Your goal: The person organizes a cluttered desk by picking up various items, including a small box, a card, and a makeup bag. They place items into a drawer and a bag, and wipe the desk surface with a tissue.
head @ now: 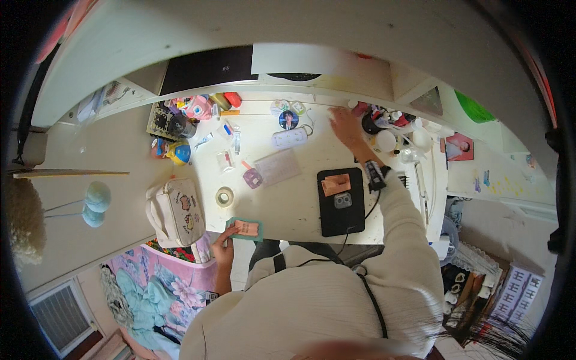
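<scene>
At the front edge of the white desk point(279, 211), my left hand point(223, 245) holds a small teal-edged packet point(260, 225) with a pink printed panel. My right hand point(345, 128) reaches to the back of the desk, beside a black container point(371, 123) of small items. Its fingertips are blurred, and whether they grip anything is unclear. Below my right forearm lies a flat black rectangular device point(328, 220). On top of it rest a copper-coloured packet point(336, 184) and a small clear two-ring piece point(343, 200).
Left of centre are a tape roll point(218, 198), a clear plastic sleeve point(281, 166) and a purple item point(253, 178). A white cosmetic bag point(180, 211) stands at the left. Round badges point(288, 119) and a white oblong case point(289, 138) lie farther back. A cable point(375, 205) hangs near my right wrist.
</scene>
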The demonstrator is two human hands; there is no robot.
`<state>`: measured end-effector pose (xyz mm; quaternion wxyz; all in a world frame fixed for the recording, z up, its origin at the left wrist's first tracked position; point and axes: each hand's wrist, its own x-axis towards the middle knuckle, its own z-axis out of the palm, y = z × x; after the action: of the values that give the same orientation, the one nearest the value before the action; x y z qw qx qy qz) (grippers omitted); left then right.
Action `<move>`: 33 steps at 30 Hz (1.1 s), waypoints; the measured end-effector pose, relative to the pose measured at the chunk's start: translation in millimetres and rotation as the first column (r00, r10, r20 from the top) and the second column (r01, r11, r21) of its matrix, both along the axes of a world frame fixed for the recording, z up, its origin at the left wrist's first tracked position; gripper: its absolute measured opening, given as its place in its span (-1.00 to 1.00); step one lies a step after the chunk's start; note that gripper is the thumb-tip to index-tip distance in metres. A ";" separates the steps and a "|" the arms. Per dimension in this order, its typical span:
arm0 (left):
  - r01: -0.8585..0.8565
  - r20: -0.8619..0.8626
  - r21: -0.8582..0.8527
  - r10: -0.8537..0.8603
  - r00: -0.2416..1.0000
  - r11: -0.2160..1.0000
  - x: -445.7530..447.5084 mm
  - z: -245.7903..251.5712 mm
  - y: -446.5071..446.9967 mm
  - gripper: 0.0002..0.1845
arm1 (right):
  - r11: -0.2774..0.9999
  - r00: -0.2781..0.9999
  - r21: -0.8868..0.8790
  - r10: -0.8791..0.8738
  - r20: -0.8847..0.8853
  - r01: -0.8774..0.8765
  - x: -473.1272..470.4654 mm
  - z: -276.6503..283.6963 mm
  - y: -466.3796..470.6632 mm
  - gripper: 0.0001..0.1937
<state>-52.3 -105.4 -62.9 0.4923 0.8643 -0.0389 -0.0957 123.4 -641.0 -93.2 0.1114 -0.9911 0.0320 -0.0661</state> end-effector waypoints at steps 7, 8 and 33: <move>-0.004 0.023 0.016 0.003 1.000 1.000 -22.2 23.4 -3.8 -0.64 | 0.982 0.999 0.186 -0.043 -0.005 0.044 67.8 -67.0 70.7 -0.47; -0.028 0.036 0.020 0.027 0.999 0.999 -26.5 27.1 0.0 -0.64 | 0.988 0.995 0.142 -0.055 -0.084 0.067 73.6 -74.9 76.4 -0.44; -0.132 -0.136 -0.436 0.080 0.987 0.890 7.8 6.8 40.8 -0.69 | -0.655 0.986 0.745 -0.002 -0.170 0.127 -77.4 57.6 126.2 -0.54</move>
<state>-44.4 -64.6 -56.1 0.6820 0.7234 0.0159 -0.1064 46.1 -514.7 -35.6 0.9381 -0.3090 0.1541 0.0270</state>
